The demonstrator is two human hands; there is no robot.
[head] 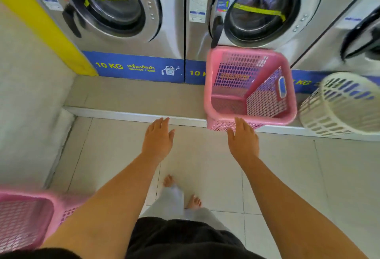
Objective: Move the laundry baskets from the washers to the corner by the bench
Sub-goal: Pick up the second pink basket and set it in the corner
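A square pink laundry basket stands empty on the raised step in front of the middle washer. A round white basket sits to its right on the same step. Another pink basket lies at the bottom left, partly behind my left arm. My right hand is stretched out, fingers apart, just short of the pink basket's near rim. My left hand reaches forward over the tiled floor, open and holding nothing.
Steel front-loading washers line the back wall, with a blue 10 KG strip along their base. A white-edged step runs below them. A yellow-trimmed wall closes the left side. My bare feet stand on pale floor tiles.
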